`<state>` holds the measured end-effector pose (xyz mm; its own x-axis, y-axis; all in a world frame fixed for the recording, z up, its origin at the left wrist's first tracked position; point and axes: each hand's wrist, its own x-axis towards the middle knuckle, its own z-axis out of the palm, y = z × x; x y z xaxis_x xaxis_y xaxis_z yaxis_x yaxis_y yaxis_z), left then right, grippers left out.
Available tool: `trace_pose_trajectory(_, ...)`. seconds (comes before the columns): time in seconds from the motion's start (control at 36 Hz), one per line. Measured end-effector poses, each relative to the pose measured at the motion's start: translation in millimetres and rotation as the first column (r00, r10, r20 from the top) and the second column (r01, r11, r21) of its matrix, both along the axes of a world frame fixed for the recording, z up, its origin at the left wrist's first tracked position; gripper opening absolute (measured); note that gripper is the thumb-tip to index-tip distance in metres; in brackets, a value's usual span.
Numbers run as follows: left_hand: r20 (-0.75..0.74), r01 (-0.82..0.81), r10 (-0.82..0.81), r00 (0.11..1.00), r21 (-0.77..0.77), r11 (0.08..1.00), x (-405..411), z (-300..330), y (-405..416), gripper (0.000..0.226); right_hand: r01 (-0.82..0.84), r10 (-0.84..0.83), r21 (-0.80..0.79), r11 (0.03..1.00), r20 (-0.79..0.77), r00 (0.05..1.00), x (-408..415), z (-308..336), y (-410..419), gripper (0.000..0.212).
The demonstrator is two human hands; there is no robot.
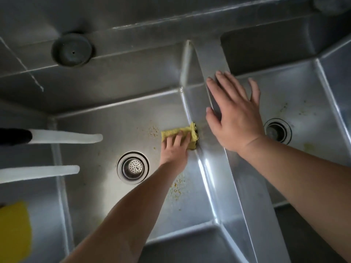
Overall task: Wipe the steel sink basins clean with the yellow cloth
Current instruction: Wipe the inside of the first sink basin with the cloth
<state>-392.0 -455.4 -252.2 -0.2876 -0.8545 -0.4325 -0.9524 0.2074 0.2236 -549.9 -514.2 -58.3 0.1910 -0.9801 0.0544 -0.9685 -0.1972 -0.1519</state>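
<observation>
Two steel sink basins lie below me, split by a steel divider. My left hand reaches down into the left basin and presses the folded yellow cloth flat against the basin floor, at the corner where floor meets divider wall. Its fingers lie straight over the cloth. My right hand rests flat with spread fingers on top of the divider, partly over the right basin. Yellowish crumbs dot the left basin floor beside and below the cloth.
A strainer drain sits in the left basin, another drain in the right. Two pale blurred bars jut in from the left. A yellow object shows at lower left. A dark round cap sits on the back ledge.
</observation>
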Motion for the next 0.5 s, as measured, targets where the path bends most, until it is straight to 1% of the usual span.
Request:
trace_pose_trajectory(0.08,-0.027,0.034,-0.033,0.999,0.041,0.999,-1.2,0.0,47.0,0.065,0.001,-0.001,-0.003,1.0,-0.009,1.0,0.0,0.2,2.5,0.058)
trace_pose_trajectory(0.19,-0.047,0.147,-0.142,0.989,0.131,0.98,1.4,1.8,102.4,0.07,0.002,-0.002,0.004,1.0,-0.035,0.999,1.1,3.0,4.8,0.057)
trace_pose_trajectory(0.33,-0.068,0.276,-0.267,0.961,0.236,0.932,4.7,6.2,141.1,0.072,0.019,-0.02,-0.013,1.0,-0.051,0.998,1.2,3.7,7.3,0.054)
trace_pose_trajectory(0.44,-0.082,0.329,-0.319,0.944,0.285,0.9,0.4,11.5,159.0,0.064,0.017,-0.019,-0.037,0.999,-0.055,0.998,1.9,2.2,9.2,0.05)
trace_pose_trajectory(0.5,-0.102,0.342,-0.327,0.939,0.342,0.875,-2.6,14.5,165.2,0.059,0.023,-0.025,-0.044,0.999,-0.052,0.998,2.4,0.8,10.8,0.049)
